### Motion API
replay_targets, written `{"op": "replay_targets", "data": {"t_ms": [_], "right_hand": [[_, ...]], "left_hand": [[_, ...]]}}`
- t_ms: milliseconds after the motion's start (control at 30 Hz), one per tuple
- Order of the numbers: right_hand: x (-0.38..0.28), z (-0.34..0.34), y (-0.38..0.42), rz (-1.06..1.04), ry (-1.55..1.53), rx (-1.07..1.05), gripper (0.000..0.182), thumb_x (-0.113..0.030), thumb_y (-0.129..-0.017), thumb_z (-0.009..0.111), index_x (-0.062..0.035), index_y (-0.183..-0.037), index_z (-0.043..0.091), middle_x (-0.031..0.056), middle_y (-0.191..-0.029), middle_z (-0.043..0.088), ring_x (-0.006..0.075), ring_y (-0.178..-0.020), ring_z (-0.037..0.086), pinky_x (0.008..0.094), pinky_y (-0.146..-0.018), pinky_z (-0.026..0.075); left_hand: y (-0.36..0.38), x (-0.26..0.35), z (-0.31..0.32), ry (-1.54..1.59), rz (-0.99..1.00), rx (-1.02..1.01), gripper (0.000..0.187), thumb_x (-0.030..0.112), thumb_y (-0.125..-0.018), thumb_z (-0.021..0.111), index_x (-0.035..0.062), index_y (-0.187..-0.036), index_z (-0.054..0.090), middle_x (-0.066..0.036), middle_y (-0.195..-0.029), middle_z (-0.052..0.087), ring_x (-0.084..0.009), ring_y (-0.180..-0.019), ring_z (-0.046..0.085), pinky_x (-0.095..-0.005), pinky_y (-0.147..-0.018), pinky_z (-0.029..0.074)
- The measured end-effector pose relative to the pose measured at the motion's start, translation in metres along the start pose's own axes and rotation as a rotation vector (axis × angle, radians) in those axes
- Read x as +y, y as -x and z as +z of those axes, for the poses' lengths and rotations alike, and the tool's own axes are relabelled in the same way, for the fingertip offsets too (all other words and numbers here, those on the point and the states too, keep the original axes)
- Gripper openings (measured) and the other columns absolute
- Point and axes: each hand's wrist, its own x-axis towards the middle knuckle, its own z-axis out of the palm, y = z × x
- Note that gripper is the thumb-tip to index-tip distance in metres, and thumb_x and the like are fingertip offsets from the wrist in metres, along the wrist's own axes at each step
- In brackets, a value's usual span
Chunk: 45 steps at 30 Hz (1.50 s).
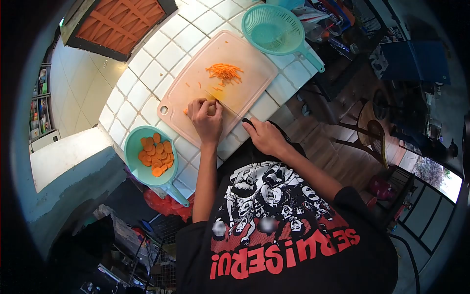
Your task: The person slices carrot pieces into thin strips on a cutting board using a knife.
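Note:
My left hand (pixel 204 117) is closed over carrot slices (pixel 186 111) on a pink cutting board (pixel 188 83), its fingers curled and covering most of them. My right hand (pixel 266 136) grips the black handle of a knife (pixel 235 113). The thin blade points up and left across the board, its edge beside my left fingertips. Beyond the blade lies a small heap of carrot strips (pixel 225 72), with a few loose bits around it. Left of the board, a teal strainer (pixel 131 156) with a handle contains several round carrot slices (pixel 155 156).
White tiles (pixel 156 44) cover the counter under the board. An aqua colander (pixel 273 29) stands at the far right corner, its handle over the edge. Packets and plastic bags (pixel 323 19) crowd beyond it. A wooden chair (pixel 374 137) is on the floor to the right.

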Motion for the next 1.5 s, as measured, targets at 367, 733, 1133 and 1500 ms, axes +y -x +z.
{"op": "replay_targets", "data": {"t_ms": [367, 733, 1133, 1500], "right_hand": [[0.004, 0.001, 0.008, 0.005, 0.103, 0.045, 0.045, -0.044, -0.105, 0.048, -0.0023, -0.101, 0.062, 0.0304, -0.085, 0.069, 0.0529, -0.084, 0.067, 0.0625, -0.076, 0.052], [0.000, -0.003, 0.001, 0.037, 0.019, -0.008, 0.050, -0.050, -0.104, 0.047, -0.0027, -0.103, 0.063, 0.0328, -0.093, 0.069, 0.0531, -0.095, 0.065, 0.0616, -0.085, 0.050], [0.000, -0.001, 0.000, 0.017, 0.038, -0.015, 0.047, -0.047, -0.106, 0.046, -0.0029, -0.102, 0.062, 0.0318, -0.092, 0.069, 0.0530, -0.094, 0.066, 0.0623, -0.082, 0.051], [0.024, 0.002, 0.006, 0.025, 0.038, 0.004, 0.048, -0.047, -0.105, 0.048, -0.0016, -0.100, 0.062, 0.0315, -0.090, 0.069, 0.0522, -0.093, 0.066, 0.0611, -0.082, 0.051]], "left_hand": [[-0.001, 0.001, 0.001, -0.024, 0.016, 0.010, 0.011, 0.010, -0.076, 0.079, 0.0012, -0.080, 0.073, -0.011, -0.091, 0.062, -0.0289, -0.097, 0.058, -0.0422, -0.091, 0.043], [-0.001, 0.002, 0.000, -0.004, -0.010, 0.003, 0.011, 0.010, -0.075, 0.078, 0.0014, -0.080, 0.073, -0.010, -0.091, 0.062, -0.0279, -0.097, 0.058, -0.0409, -0.093, 0.042], [-0.001, 0.002, -0.001, -0.004, 0.000, 0.006, 0.010, 0.008, -0.074, 0.078, 0.0015, -0.080, 0.073, -0.010, -0.092, 0.062, -0.0287, -0.096, 0.057, -0.0418, -0.092, 0.044], [0.001, 0.006, -0.001, -0.058, 0.003, 0.028, 0.010, 0.010, -0.078, 0.077, 0.0026, -0.083, 0.074, -0.010, -0.095, 0.064, -0.0287, -0.099, 0.059, -0.0421, -0.092, 0.045]]}}
